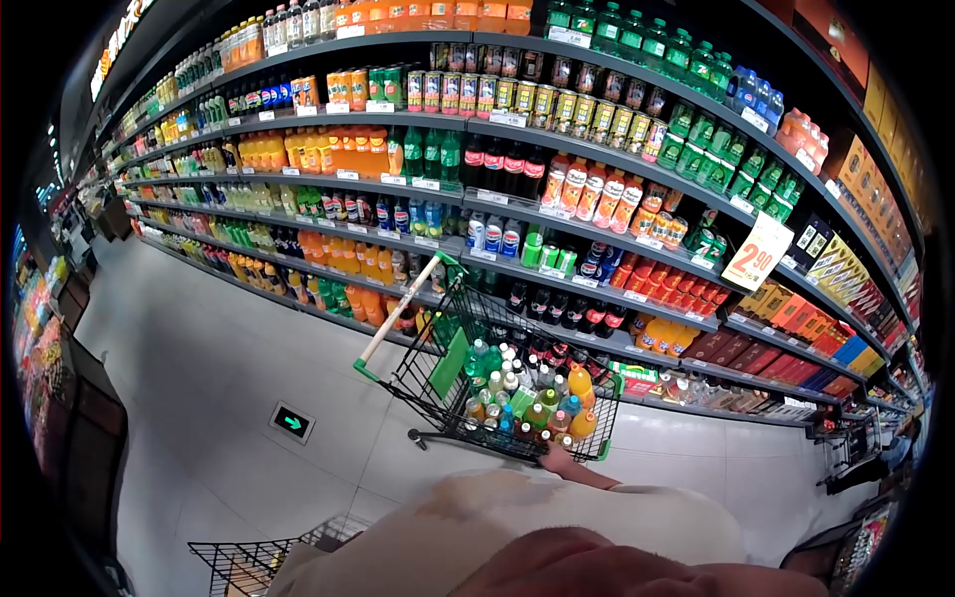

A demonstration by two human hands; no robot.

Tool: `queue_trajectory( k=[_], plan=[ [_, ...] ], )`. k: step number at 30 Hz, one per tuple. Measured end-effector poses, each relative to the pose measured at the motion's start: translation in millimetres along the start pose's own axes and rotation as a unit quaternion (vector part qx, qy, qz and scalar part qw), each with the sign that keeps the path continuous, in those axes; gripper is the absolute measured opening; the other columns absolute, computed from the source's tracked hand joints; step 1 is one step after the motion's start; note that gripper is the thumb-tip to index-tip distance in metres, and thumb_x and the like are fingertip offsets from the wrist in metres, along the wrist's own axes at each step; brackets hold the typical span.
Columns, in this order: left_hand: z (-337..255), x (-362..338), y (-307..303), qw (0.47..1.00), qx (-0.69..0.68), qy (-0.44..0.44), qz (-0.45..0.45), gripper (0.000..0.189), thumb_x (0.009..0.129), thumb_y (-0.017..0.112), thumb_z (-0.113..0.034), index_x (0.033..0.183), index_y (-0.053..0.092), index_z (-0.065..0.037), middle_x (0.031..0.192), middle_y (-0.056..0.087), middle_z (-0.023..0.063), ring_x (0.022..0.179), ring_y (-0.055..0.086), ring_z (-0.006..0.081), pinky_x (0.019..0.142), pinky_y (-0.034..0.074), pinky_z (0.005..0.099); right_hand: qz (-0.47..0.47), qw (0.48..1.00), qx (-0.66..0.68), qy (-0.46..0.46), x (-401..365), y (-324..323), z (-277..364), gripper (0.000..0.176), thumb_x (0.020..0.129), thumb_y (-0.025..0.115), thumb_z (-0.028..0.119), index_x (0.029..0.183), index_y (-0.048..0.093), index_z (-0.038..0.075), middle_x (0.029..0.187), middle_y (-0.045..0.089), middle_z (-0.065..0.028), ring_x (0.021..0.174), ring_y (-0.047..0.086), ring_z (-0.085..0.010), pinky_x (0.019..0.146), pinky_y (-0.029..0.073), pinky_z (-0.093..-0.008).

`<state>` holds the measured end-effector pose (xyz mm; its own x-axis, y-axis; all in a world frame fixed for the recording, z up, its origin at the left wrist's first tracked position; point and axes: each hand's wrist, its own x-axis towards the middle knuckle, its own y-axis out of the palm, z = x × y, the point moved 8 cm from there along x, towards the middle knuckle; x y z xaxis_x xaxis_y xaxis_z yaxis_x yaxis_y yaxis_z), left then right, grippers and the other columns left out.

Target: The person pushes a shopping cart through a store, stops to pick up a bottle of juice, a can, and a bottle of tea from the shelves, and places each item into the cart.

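Observation:
My right hand [558,459] is at the near side rim of a black wire shopping cart [477,435], its fingers closed over the edge. The cart stands sideways before me, with its pale bar handle [398,310] and green end caps to the left. Inside are many upright drink bottles, among them a green bottle [481,355] near the handle end and an orange bottle [580,378] toward the front. My left hand does not show. A pale shirt [597,519] fills the lower middle of the view.
Long shelves [378,119] of bottled and canned drinks run behind the cart. A price sign [758,251] hangs at right. Another wire basket or cart [239,565] is at lower left. A green arrow sign [292,422] marks the tiled floor. More carts [846,443] stand far right.

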<state>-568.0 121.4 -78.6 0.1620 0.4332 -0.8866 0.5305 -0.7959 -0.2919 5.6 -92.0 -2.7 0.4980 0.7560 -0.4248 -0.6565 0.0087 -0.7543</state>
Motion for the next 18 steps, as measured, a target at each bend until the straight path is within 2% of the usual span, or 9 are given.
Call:
queue_trajectory(
  k=[3,5,7,11,12,13,15,16,18],
  plan=[
    [15.9,6.9,-14.3,1.000,-0.020,-0.009,0.004,0.037,0.092,0.065,-0.034,0.113,0.070,-0.005,0.095,0.074,0.0116,0.080,0.071,0.0242,0.071,0.057,0.0406,0.009,0.998,-0.050,0.030,22.6,19.6,32.4,0.076,0.086,0.069,0.035,0.151,0.045,0.005,0.146,0.056,-0.0246,0.135,0.056,-0.0399,0.111,0.047,-0.0508],
    [19.1,14.2,-21.7,1.000,-0.029,-0.008,0.008,0.036,0.092,0.065,-0.034,0.112,0.070,-0.004,0.093,0.074,0.0111,0.079,0.071,0.0235,0.069,0.057,0.0404,0.065,0.991,-0.094,0.071,39.1,39.6,43.7,0.086,0.087,0.068,0.045,0.160,0.036,0.013,0.161,0.039,-0.0253,0.145,0.046,-0.0430,0.116,0.041,-0.0545],
    [10.8,21.6,-28.7,0.999,-0.034,0.004,0.011,0.036,0.093,0.064,-0.034,0.112,0.070,-0.004,0.092,0.074,0.0105,0.078,0.071,0.0229,0.068,0.057,0.0403,0.038,0.986,-0.104,0.123,47.8,48.1,50.9,0.090,0.084,0.070,0.050,0.160,0.037,0.014,0.159,0.040,-0.0280,0.143,0.047,-0.0447,0.115,0.044,-0.0525],
    [-40.8,50.6,-47.6,0.997,-0.037,0.074,0.000,0.035,0.095,0.063,-0.034,0.111,0.071,-0.004,0.090,0.074,0.0094,0.076,0.070,0.0216,0.066,0.056,0.0400,0.061,0.972,-0.081,0.213,47.1,50.1,59.4,0.094,0.084,0.070,0.055,0.164,0.031,0.024,0.168,0.025,-0.0246,0.150,0.037,-0.0448,0.119,0.036,-0.0560],
    [-62.7,63.4,-55.3,0.992,-0.041,0.117,-0.014,0.035,0.095,0.063,-0.034,0.110,0.071,-0.003,0.090,0.074,0.0091,0.075,0.070,0.0213,0.065,0.056,0.0399,0.073,0.967,-0.079,0.229,54.5,60.6,48.1,0.095,0.084,0.070,0.056,0.165,0.026,0.035,0.174,0.011,-0.0177,0.148,0.032,-0.0552,0.121,0.033,-0.0567],
    [-89.6,84.8,-67.8,0.978,-0.057,0.196,-0.048,0.034,0.095,0.063,-0.035,0.106,0.072,-0.004,0.090,0.074,0.0093,0.072,0.069,0.0215,0.066,0.056,0.0392,0.082,0.962,-0.083,0.247,48.6,54.4,56.7,0.095,0.083,0.072,0.055,0.165,0.027,0.035,0.175,0.009,-0.0174,0.148,0.032,-0.0554,0.121,0.032,-0.0571],
    [-163.9,86.0,-98.7,0.918,-0.020,0.360,-0.163,0.034,0.098,0.063,-0.033,0.115,0.068,-0.004,0.095,0.073,0.0074,0.083,0.068,0.0174,0.074,0.055,0.0343,0.071,0.965,-0.063,0.244,48.5,53.7,57.1,0.094,0.081,0.073,0.054,0.163,0.031,0.034,0.173,0.014,-0.0168,0.147,0.034,-0.0544,0.121,0.032,-0.0573],
    [-214.7,30.3,-114.2,0.909,-0.029,0.358,-0.210,0.024,0.093,0.070,-0.019,0.113,0.069,-0.006,0.092,0.071,0.0101,0.088,0.068,0.0202,0.082,0.055,0.0366,0.076,0.965,-0.063,0.241,49.8,54.5,55.0,0.093,0.081,0.073,0.053,0.162,0.032,0.034,0.171,0.018,-0.0168,0.146,0.035,-0.0539,0.121,0.032,-0.0573],
    [-277.9,24.4,-139.3,0.850,-0.021,0.454,-0.268,0.028,0.089,0.074,-0.017,0.111,0.066,-0.003,0.096,0.068,0.0121,0.090,0.066,0.0260,0.084,0.054,0.0391,0.084,0.967,-0.062,0.233,50.7,51.9,53.6,0.090,0.080,0.073,0.052,0.159,0.036,0.033,0.165,0.029,-0.0167,0.145,0.038,-0.0527,0.120,0.034,-0.0572]
  ],
)
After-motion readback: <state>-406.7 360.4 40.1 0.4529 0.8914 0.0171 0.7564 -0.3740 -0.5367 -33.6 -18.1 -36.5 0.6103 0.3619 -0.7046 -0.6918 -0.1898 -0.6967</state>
